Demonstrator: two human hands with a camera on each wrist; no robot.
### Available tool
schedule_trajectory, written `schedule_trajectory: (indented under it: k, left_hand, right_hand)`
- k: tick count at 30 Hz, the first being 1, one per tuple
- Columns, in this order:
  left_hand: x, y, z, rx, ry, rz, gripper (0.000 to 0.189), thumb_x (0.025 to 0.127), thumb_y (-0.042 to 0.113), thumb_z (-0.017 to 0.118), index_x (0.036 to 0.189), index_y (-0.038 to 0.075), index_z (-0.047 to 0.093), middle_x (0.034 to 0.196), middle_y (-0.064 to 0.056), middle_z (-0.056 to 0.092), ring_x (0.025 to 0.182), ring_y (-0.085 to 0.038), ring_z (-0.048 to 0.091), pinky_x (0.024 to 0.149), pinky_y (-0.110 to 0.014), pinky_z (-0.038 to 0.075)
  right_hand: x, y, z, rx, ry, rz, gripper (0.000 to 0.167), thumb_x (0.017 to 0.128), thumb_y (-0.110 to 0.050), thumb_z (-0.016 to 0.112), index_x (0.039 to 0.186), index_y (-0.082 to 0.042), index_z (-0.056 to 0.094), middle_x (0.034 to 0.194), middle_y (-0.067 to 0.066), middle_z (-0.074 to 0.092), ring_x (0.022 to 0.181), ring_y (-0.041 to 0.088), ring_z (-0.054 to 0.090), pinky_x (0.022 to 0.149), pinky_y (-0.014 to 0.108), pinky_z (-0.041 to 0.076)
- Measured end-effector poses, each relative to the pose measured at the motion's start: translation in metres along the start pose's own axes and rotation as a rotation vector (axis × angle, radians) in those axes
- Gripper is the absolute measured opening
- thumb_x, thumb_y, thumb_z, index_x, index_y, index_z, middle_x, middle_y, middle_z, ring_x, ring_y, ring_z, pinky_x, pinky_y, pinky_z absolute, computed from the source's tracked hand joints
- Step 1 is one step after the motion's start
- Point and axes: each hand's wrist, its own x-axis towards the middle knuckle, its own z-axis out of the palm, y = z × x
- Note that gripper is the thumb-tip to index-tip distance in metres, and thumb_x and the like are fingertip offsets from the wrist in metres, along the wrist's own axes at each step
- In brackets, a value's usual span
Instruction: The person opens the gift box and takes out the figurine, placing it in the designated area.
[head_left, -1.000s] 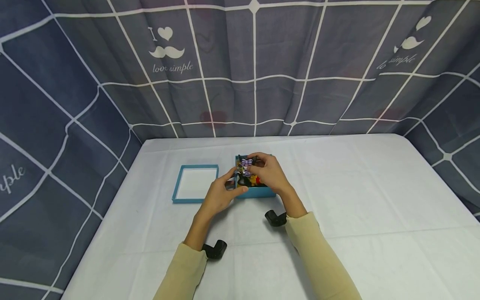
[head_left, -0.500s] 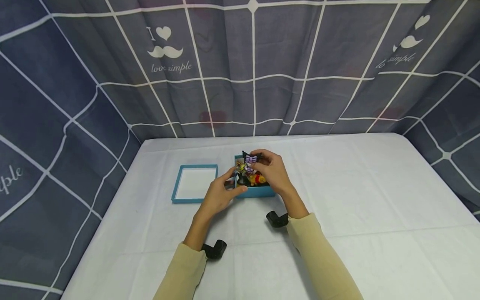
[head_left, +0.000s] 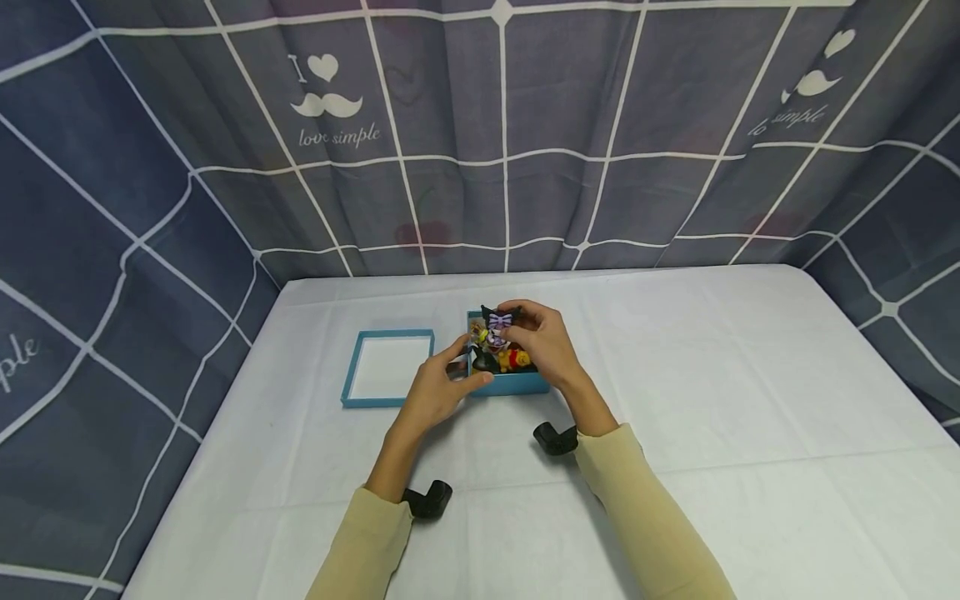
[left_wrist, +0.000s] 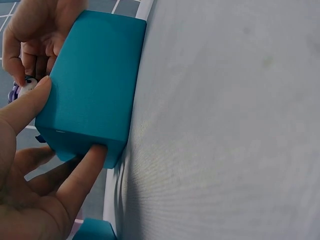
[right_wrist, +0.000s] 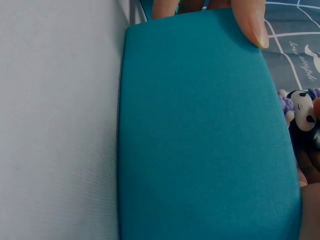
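Observation:
A teal box stands on the table, filled with small figurines. My left hand grips its left end; in the left wrist view the thumb lies at the rim and a fingertip presses the end wall of the box. Over the box, my right hand pinches a figurine with a black hood, white face and purple bow. The same figurine shows past the box edge in the right wrist view. Below it in the box lie a yellow figurine in red and a black piece.
To the left of the box lies a teal-rimmed lid with its white inside up. Black wrist cameras jut from both sleeves. A white cloth covers the table, and a dark checked curtain hangs behind it.
My right hand has lifted the purple-bowed figurine up from among the others, then lowered it very slightly. More of the yellow figurine shows now. My left hand has stayed on the box.

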Motion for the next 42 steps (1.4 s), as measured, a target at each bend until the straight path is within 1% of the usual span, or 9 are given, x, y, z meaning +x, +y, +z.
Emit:
schedule_trajectory:
  k: [5, 11, 16, 19, 21, 22, 29, 33, 42]
  left_hand:
    - [0.000, 0.000, 0.000, 0.006, 0.000, -0.003, 0.078, 0.087, 0.030, 0.078, 0.152, 0.011, 0.039, 0.144, -0.016, 0.049, 0.122, -0.031, 0.057, 0.090, -0.046, 0.052]
    - [0.000, 0.000, 0.000, 0.012, 0.003, -0.006, 0.078, 0.087, 0.030, 0.078, 0.152, 0.013, 0.040, 0.144, -0.017, 0.050, 0.122, -0.030, 0.057, 0.089, -0.046, 0.052]
    - [0.000, 0.000, 0.001, 0.013, 0.004, -0.008, 0.078, 0.087, 0.030, 0.078, 0.152, 0.013, 0.040, 0.144, -0.016, 0.050, 0.122, -0.030, 0.057, 0.089, -0.045, 0.052]
    - [-0.001, 0.000, 0.001, 0.013, 0.005, -0.006, 0.078, 0.087, 0.030, 0.078, 0.152, 0.013, 0.040, 0.145, -0.014, 0.049, 0.123, -0.031, 0.057, 0.089, -0.045, 0.052]
    - [-0.001, -0.001, 0.001, 0.012, 0.006, -0.005, 0.077, 0.087, 0.029, 0.078, 0.152, 0.013, 0.040, 0.146, -0.014, 0.048, 0.123, -0.031, 0.056, 0.089, -0.045, 0.053]
    - [-0.001, -0.001, 0.001, 0.012, 0.006, -0.005, 0.077, 0.087, 0.029, 0.078, 0.152, 0.013, 0.040, 0.146, -0.014, 0.048, 0.123, -0.031, 0.056, 0.089, -0.045, 0.053]
    - [0.000, 0.000, 0.002, 0.019, 0.010, -0.011, 0.077, 0.087, 0.030, 0.079, 0.152, 0.014, 0.041, 0.144, -0.017, 0.050, 0.122, -0.030, 0.057, 0.088, -0.044, 0.053]
    - [0.000, 0.000, 0.001, 0.022, 0.014, -0.011, 0.077, 0.087, 0.030, 0.078, 0.152, 0.014, 0.041, 0.144, -0.017, 0.050, 0.122, -0.030, 0.058, 0.087, -0.044, 0.053]
    - [-0.001, 0.000, 0.001, 0.002, 0.006, -0.001, 0.078, 0.087, 0.029, 0.078, 0.152, 0.013, 0.039, 0.143, -0.018, 0.050, 0.123, -0.031, 0.056, 0.086, -0.042, 0.054]
  right_hand:
    - [-0.002, -0.002, 0.000, -0.010, -0.011, 0.002, 0.034, 0.085, 0.005, 0.062, 0.119, 0.006, 0.065, 0.109, 0.020, 0.065, 0.090, 0.022, 0.063, 0.073, 0.029, 0.054]
    - [-0.005, -0.008, -0.001, -0.062, -0.024, 0.000, 0.034, 0.085, 0.004, 0.061, 0.119, 0.005, 0.065, 0.108, 0.019, 0.066, 0.089, 0.022, 0.063, 0.073, 0.029, 0.054]
    - [-0.005, -0.015, -0.005, -0.142, -0.050, -0.001, 0.033, 0.088, 0.004, 0.061, 0.121, 0.005, 0.065, 0.110, 0.019, 0.066, 0.088, 0.023, 0.063, 0.078, 0.042, 0.055]
    - [-0.006, -0.020, -0.011, -0.158, -0.063, -0.011, 0.033, 0.089, 0.004, 0.062, 0.122, 0.003, 0.065, 0.110, 0.019, 0.065, 0.088, 0.026, 0.063, 0.079, 0.051, 0.054]
    - [-0.007, -0.023, -0.016, -0.162, -0.062, -0.020, 0.033, 0.089, 0.002, 0.063, 0.122, 0.003, 0.065, 0.110, 0.019, 0.065, 0.087, 0.027, 0.063, 0.079, 0.051, 0.054]
    - [-0.007, -0.024, -0.019, -0.165, -0.060, -0.026, 0.032, 0.089, 0.002, 0.063, 0.122, 0.003, 0.065, 0.110, 0.019, 0.064, 0.088, 0.027, 0.063, 0.079, 0.050, 0.054]
    - [-0.010, -0.029, -0.039, -0.174, -0.041, -0.060, 0.031, 0.088, 0.002, 0.063, 0.119, 0.004, 0.065, 0.110, 0.019, 0.065, 0.089, 0.024, 0.063, 0.078, 0.028, 0.053]
    - [-0.012, -0.029, -0.048, -0.147, -0.031, -0.055, 0.032, 0.088, 0.002, 0.062, 0.119, 0.006, 0.064, 0.108, 0.018, 0.065, 0.089, 0.021, 0.064, 0.080, 0.027, 0.053]
    - [-0.014, -0.027, -0.075, -0.094, 0.038, -0.047, 0.034, 0.085, 0.011, 0.060, 0.119, 0.013, 0.061, 0.104, 0.008, 0.066, 0.088, 0.015, 0.065, 0.080, 0.025, 0.054]
